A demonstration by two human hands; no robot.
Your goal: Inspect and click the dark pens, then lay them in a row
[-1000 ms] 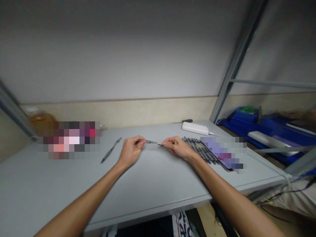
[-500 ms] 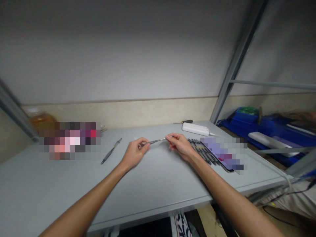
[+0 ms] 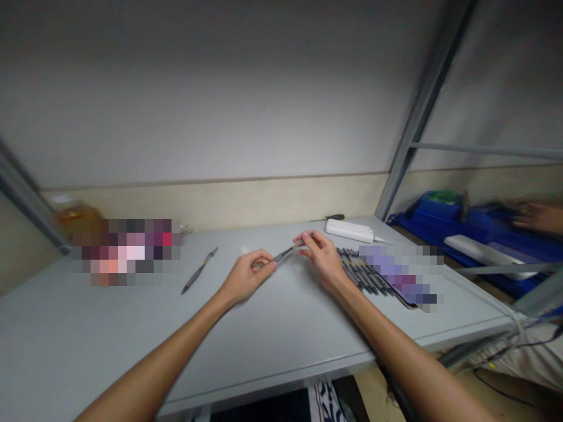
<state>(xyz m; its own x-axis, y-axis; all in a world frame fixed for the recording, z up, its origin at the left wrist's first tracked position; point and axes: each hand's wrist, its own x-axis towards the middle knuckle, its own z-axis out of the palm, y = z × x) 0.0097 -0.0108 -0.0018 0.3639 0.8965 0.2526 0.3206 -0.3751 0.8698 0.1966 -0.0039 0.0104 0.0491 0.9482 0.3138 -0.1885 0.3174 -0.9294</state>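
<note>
head view: the left hand (image 3: 246, 276) has its thumb and fingers pinched together on one end of a thin gray pen (image 3: 285, 254). the right hand (image 3: 324, 258) has its fingertips around the other end. the pen is between the two hands, up over the gray desk (image 3: 264, 334), and it tips up a bit on the right. another pen (image 3: 199, 271) lies alone on the desk, to the left of the left hand. a row of pens (image 3: 367, 276) lies side by side near the right hand. next to the row is a flat thing (image 3: 398, 278) with a top too blurry to read. behind are a long white box (image 3: 349, 230) and a screwdriver (image 3: 334, 217). far to the right, somebody else's hand (image 3: 541, 217) is by some blue trays (image 3: 433, 211).
</note>
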